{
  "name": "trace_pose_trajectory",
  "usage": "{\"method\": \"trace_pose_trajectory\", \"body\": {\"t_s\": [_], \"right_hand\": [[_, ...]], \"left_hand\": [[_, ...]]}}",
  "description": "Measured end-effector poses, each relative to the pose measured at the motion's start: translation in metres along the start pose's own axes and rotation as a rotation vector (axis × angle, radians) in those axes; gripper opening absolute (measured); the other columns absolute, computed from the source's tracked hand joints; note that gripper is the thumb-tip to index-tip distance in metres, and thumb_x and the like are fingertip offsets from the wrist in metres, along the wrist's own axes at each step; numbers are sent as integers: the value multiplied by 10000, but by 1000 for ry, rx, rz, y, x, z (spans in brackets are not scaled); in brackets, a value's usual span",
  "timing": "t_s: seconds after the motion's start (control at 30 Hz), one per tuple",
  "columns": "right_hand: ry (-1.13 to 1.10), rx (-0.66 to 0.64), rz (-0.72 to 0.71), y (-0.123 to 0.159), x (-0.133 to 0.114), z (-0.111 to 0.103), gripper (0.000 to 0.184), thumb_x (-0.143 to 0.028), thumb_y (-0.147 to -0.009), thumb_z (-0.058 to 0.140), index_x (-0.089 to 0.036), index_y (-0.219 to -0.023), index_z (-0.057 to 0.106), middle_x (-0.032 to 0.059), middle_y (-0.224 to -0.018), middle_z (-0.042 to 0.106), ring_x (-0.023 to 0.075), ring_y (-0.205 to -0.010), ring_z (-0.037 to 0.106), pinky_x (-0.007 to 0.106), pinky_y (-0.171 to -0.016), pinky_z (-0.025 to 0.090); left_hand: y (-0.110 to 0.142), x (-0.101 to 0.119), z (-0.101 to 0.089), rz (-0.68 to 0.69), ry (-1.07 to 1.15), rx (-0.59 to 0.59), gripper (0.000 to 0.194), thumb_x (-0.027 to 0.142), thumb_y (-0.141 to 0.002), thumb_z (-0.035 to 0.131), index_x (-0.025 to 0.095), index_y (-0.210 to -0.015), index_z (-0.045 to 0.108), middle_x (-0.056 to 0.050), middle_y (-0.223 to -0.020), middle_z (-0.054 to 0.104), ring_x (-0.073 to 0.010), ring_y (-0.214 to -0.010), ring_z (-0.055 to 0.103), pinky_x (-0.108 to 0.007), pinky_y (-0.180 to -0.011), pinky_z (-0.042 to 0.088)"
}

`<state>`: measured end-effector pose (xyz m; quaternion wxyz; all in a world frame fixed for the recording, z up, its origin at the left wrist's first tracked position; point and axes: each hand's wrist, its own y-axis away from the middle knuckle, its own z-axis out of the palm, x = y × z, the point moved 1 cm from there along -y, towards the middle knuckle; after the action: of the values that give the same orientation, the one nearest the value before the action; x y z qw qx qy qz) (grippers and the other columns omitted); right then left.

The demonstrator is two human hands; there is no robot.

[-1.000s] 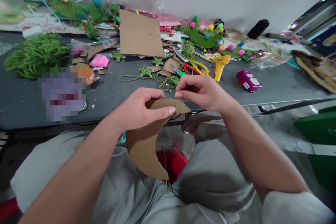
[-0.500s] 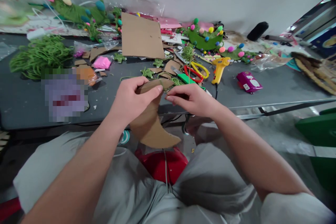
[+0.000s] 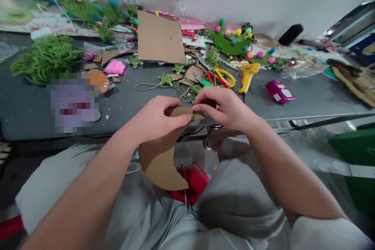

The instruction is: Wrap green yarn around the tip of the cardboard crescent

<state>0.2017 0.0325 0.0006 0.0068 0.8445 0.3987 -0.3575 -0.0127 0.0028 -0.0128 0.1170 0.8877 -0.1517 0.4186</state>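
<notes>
A crescent-shaped piece of cardboard (image 3: 159,162) hangs over my lap, its upper tip near the table edge. My left hand (image 3: 164,119) grips it close to that tip, thumb on top and fingers behind. Around the tip runs a bit of green yarn (image 3: 193,115). My right hand (image 3: 221,107) pinches the yarn at the tip, thumb and index finger pressed together. Beyond my hands, a loose strand of green yarn (image 3: 146,85) trails over the table to a small coil (image 3: 195,91).
A yellow glue gun (image 3: 247,77), scissors with red and yellow handles (image 3: 224,78) and a green-handled cutter (image 3: 206,83) lie beyond my right hand. Green yarn heaps (image 3: 48,60) at left. Behind stand a cardboard sheet (image 3: 161,39) and a pom-pom-trimmed green crescent (image 3: 231,43).
Both hands have come closer to me and slightly right with the cardboard. Its lower end has swung down and left. My right hand now meets the tip.
</notes>
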Motion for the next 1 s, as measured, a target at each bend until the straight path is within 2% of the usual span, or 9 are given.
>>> {"method": "trace_pose_trajectory", "body": {"t_s": [0.13, 0.23, 0.43, 0.57, 0.7, 0.87, 1.0], "right_hand": [[-226, -7, 77, -2, 4, -3, 263, -406, -933, 629, -156, -853, 613, -12, -713, 554, 96, -640, 452, 227, -577, 362], [-361, -39, 80, -5, 5, -2, 375, -517, -891, 660, -152, -827, 603, -28, -680, 497, 80, -602, 398, 223, -536, 330], [-421, -36, 96, -8, 1, -1, 459, -612, -863, 642, -159, -808, 588, -41, -653, 450, 71, -576, 358, 224, -505, 294], [-428, -11, 131, -8, 2, -1, 440, -594, -869, 645, -166, -789, 584, -54, -622, 420, 67, -554, 334, 221, -503, 283], [-393, 60, 116, -8, 8, 4, 405, -550, -893, 641, -166, -777, 589, -39, -643, 443, 80, -584, 372, 225, -520, 300], [-305, 126, 59, -8, 14, 15, 287, -410, -977, 548, -166, -832, 595, -15, -697, 528, 99, -631, 433, 233, -577, 358], [-167, 101, 9, -7, 4, 20, 215, -328, -968, 559, -158, -857, 629, 1, -735, 598, 106, -664, 487, 233, -627, 389]], "left_hand": [[4, 6, -2, 53, 61, -5, 415, 446, -819, 659, 191, -609, 407, 48, -589, 341, -98, -541, 320, -264, -487, 229], [6, 10, -2, 91, 67, -9, 427, 434, -816, 671, 189, -608, 390, 50, -597, 323, -94, -547, 306, -261, -490, 228], [6, 12, -3, 112, 113, 5, 387, 424, -812, 679, 185, -619, 445, 51, -599, 369, -91, -548, 329, -255, -495, 253], [6, 11, -2, 107, 192, 42, 348, 430, -810, 688, 177, -646, 514, 43, -601, 435, -96, -558, 384, -246, -503, 288], [6, 10, -3, 108, 279, 100, 316, 431, -811, 696, 176, -685, 559, 30, -620, 507, -108, -585, 449, -246, -530, 330], [6, 10, -5, 55, 364, 272, 319, 457, -810, 681, 190, -696, 550, 15, -638, 514, -127, -599, 462, -260, -541, 357], [3, 7, -7, 4, 198, 429, 329, 462, -821, 649, 195, -676, 523, 20, -625, 463, -130, -599, 419, -269, -541, 332]]}}
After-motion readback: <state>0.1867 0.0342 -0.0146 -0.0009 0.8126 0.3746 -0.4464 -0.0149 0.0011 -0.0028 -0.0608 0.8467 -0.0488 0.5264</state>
